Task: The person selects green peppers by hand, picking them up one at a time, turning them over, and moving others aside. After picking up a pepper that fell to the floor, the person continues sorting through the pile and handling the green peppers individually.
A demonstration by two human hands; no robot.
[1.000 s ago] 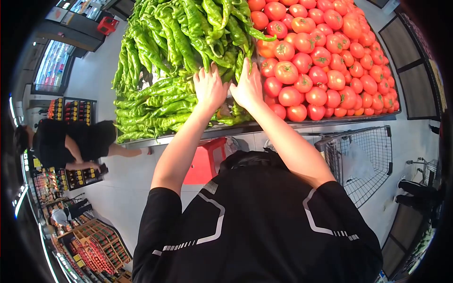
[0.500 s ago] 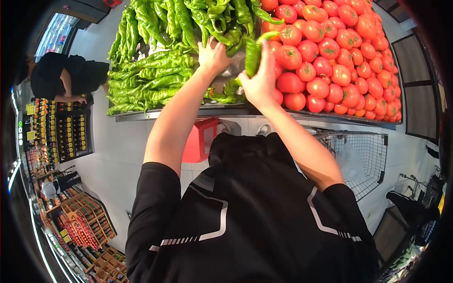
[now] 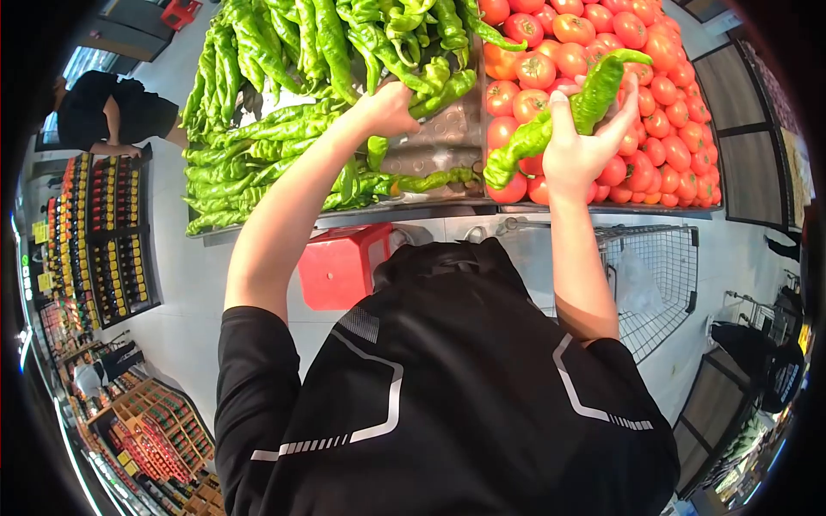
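Observation:
My right hand (image 3: 578, 159) is closed around a long, curved green pepper (image 3: 596, 96) and holds it above the tomatoes (image 3: 658, 150). The pepper lies slanted across the palm, its stem end pointing up and right. At the right edge of the pepper pile (image 3: 284, 120), my left hand (image 3: 389, 112) has its fingers curled on another green pepper (image 3: 449, 93); some fingertips are hidden. Below that hand, a few more peppers lie near the front rim. Bare grey display surface (image 3: 439, 150) shows between the peppers and the tomatoes.
A red box-like stool (image 3: 334, 271) stands on the floor below the display, left of my body. To the right is a wire shopping cart (image 3: 658, 275) with a plastic bag inside. Another person (image 3: 99, 112) stands at left, near bottle shelves (image 3: 112, 241).
My right hand has moved right, over the tomatoes, carrying the green pepper and turning palm upward. My left hand has curled its fingers at the pile's edge, and peppers there have shifted right.

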